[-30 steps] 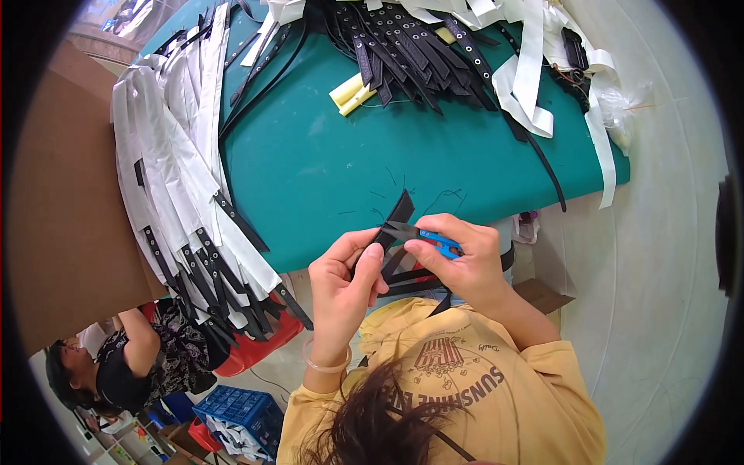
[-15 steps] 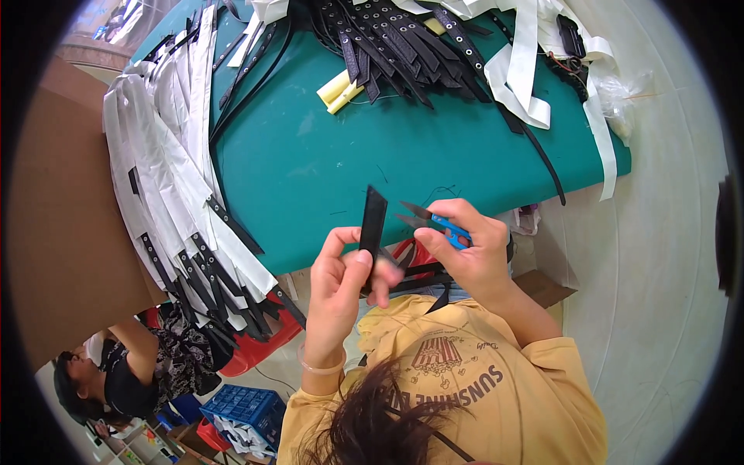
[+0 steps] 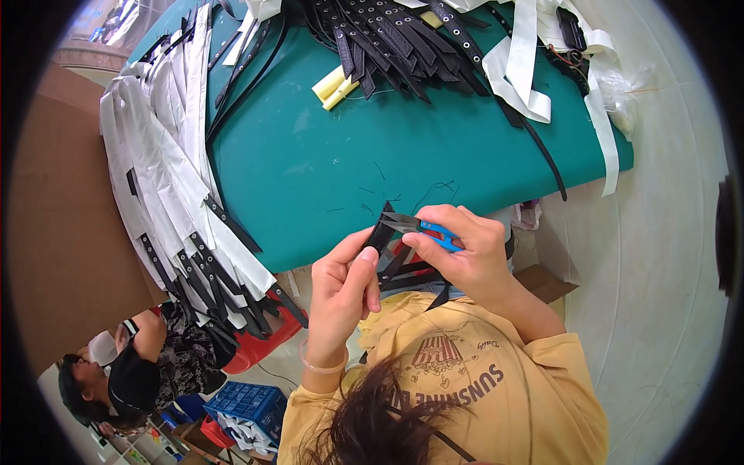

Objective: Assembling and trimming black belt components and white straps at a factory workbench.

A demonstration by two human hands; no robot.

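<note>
Between the thumb and fingers of my left hand (image 3: 346, 275) is the end of a black belt strap (image 3: 377, 235), its tip pointing up and away from me. My right hand (image 3: 463, 244) grips a pair of blue-handled thread snips (image 3: 440, 235). The snips' dark blades lie right at the strap's tip; whether they are closed on a thread is too small to tell. More of the black strap hangs below my hands, over my lap. Loose bits of black thread (image 3: 377, 170) are scattered on the green table (image 3: 294, 170) just beyond the strap.
Black straps with metal eyelets (image 3: 403, 54) are heaped at the table's far side, beside a yellow roll (image 3: 335, 87) and white strips (image 3: 531, 97). White-wrapped straps (image 3: 159, 170) drape over the left edge. A cardboard box (image 3: 66, 209), blue crate (image 3: 246, 411) and seated person (image 3: 139, 364) are at left.
My right hand has brought the snips to the strap's tip. My left hand has turned and lowered the strap slightly. More thread bits lie on the table.
</note>
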